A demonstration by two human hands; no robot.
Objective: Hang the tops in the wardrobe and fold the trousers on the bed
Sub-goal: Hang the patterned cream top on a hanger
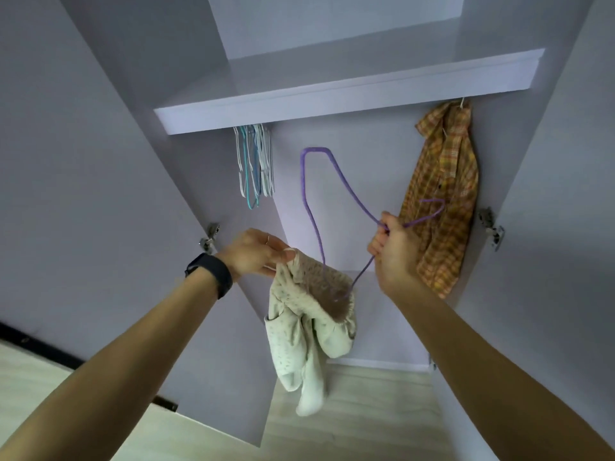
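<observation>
I stand before the open wardrobe [332, 104]. My left hand [256, 251] pinches the neck of a pale cream dotted top [299, 327], which hangs down limp. My right hand [392, 247] grips a purple hanger [307, 194] at its neck, hook pointing right. One end of the hanger is pushed inside the top's neck opening; the other end sticks up free. An orange plaid shirt [442, 201] hangs on a hanger at the right end of the wardrobe, just behind my right hand.
A bunch of several bare white and blue hangers [254, 164] hangs at the left under the shelf. Both wardrobe doors [83, 161] stand open to either side. Pale wood floor [366, 410] lies below.
</observation>
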